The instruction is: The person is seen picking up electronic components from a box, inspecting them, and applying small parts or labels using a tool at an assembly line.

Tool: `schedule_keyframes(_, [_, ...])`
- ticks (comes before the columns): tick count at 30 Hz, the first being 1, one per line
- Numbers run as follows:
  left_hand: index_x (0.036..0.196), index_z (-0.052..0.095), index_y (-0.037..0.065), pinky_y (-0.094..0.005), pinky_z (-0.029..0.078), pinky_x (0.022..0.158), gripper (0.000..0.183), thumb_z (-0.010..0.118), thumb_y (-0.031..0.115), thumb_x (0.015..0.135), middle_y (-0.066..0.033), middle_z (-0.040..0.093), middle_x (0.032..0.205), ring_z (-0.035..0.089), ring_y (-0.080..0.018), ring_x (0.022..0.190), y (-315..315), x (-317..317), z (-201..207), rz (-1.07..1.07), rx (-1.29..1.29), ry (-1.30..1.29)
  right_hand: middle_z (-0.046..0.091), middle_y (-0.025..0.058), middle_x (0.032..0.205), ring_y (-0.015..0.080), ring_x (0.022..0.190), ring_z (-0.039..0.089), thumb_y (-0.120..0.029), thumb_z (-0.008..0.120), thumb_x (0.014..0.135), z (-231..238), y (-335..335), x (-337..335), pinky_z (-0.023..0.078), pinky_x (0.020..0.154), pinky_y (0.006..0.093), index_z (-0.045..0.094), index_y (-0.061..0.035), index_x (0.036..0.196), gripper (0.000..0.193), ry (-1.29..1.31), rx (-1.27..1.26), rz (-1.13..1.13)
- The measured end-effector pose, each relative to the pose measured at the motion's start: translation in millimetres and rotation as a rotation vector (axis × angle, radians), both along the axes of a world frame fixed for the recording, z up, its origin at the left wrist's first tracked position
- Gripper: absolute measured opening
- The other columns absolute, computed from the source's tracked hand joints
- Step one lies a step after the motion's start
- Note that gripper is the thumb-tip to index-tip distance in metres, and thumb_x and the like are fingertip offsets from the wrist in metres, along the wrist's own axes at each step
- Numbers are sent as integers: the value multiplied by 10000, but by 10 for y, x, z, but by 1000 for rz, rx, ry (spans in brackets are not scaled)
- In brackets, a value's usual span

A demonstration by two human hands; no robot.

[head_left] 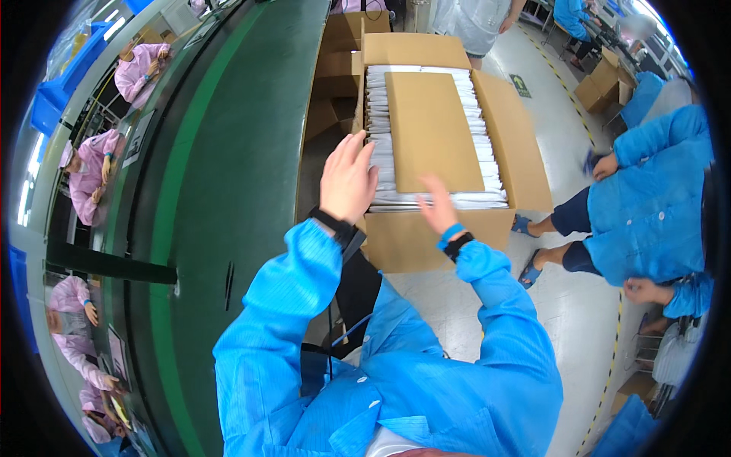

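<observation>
A large cardboard box (434, 240) stands with its flaps folded out. White, flat packets (381, 164) are packed in rows inside it, and a flat brown cardboard sheet (432, 129) lies over their middle. My left hand (347, 179) is open at the box's near left side, fingers stretched forward and thumb apart, holding nothing that I can see. Over the near edge of the box, by the sheet's front end, is my right hand (438, 204). It is slightly blurred, its fingers apart and nothing visible in it; whether it touches the sheet I cannot tell.
A long green work surface (244, 137) runs along my left, with several people in pink (91, 175) seated beyond it. A person in a blue coat (647, 190) is close on the right. More cardboard boxes (335, 91) stand behind the open box's left side.
</observation>
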State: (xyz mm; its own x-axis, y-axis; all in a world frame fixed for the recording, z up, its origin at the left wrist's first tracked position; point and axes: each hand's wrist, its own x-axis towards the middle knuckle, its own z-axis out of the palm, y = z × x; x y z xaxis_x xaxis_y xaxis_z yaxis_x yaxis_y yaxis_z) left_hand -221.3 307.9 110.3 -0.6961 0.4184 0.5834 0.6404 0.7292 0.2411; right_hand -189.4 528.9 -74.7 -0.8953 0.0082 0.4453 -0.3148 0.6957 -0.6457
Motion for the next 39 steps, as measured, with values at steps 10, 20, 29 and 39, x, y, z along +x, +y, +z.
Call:
schedule_keyframes(10, [1281, 440, 24, -431, 148, 1084, 495, 458, 290, 864, -228, 210, 1430, 159, -340, 1345, -163, -459, -864, 620, -1164, -203, 331, 216, 1358, 345, 1263, 315, -262, 560, 828, -613, 2128, 137, 273, 1036, 443, 315, 29, 1311, 615, -468, 313, -671])
schedule_keyframes(20, [1346, 389, 157, -553, 63, 1063, 622, 462, 500, 832, -233, 189, 1436, 42, -374, 1355, 170, -927, -1488, 636, -913, -345, 342, 182, 1362, 327, 1259, 324, -317, 538, 819, -505, 1730, 181, 269, 1033, 432, 321, 12, 1314, 632, -316, 511, -867])
schedule_keyframes(29, [1381, 328, 193, -565, 36, 1065, 635, 450, 488, 833, -153, 139, 1470, 41, -442, 1332, 208, -1616, -1486, 625, -601, -264, 353, 149, 1363, 321, 1252, 338, -235, 541, 773, -435, 1725, 198, 276, 1022, 436, 339, -8, 1303, 610, -291, 464, -858])
schedule_keyframes(39, [1229, 478, 109, -492, 227, 1035, 482, 610, 226, 781, -176, 383, 1316, 292, -399, 1248, 239, -1315, -1491, 283, 108, -177, 452, 167, 1276, 340, 1157, 440, -382, 455, 887, -477, 1917, 81, 361, 942, 443, 417, -40, 1256, 505, -493, 314, -975])
